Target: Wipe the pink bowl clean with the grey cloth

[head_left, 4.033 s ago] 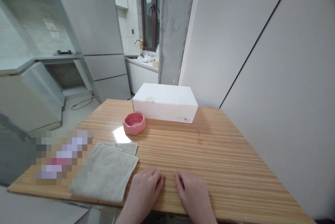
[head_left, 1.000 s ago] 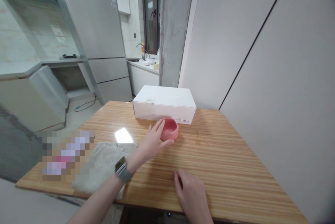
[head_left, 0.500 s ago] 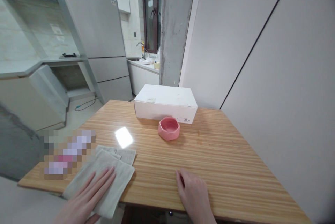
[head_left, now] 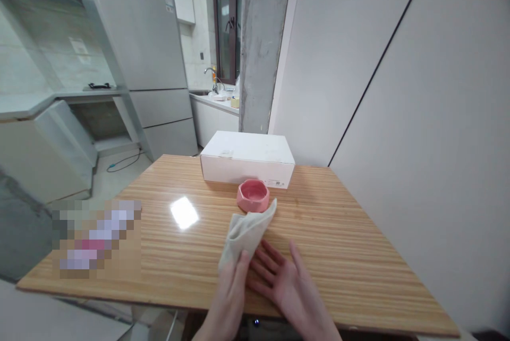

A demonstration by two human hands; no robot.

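A pale grey-green cloth (head_left: 247, 232), bunched and partly folded, is gripped in my left hand (head_left: 229, 288) above the wooden table, near the middle. One corner of it sticks up to the right. My right hand (head_left: 289, 288) is close beside, palm turned up and fingers spread, its fingertips near the cloth's lower right edge. Whether they touch the cloth I cannot tell. Just beyond the cloth sits a pink faceted bowl (head_left: 253, 197), its lower front edge close behind the raised corner.
Behind the bowl lies a white box (head_left: 247, 163) on the wooden table (head_left: 350, 256). A blurred-out patch (head_left: 98, 237) covers something at the table's left. A grey pillar (head_left: 261, 49) and white wall stand beyond; a fridge (head_left: 135, 38) is at the back left.
The cloth has left the table's left side, lifted and carried to the middle by my left hand. My right hand has turned from loosely curled to palm up with fingers spread.
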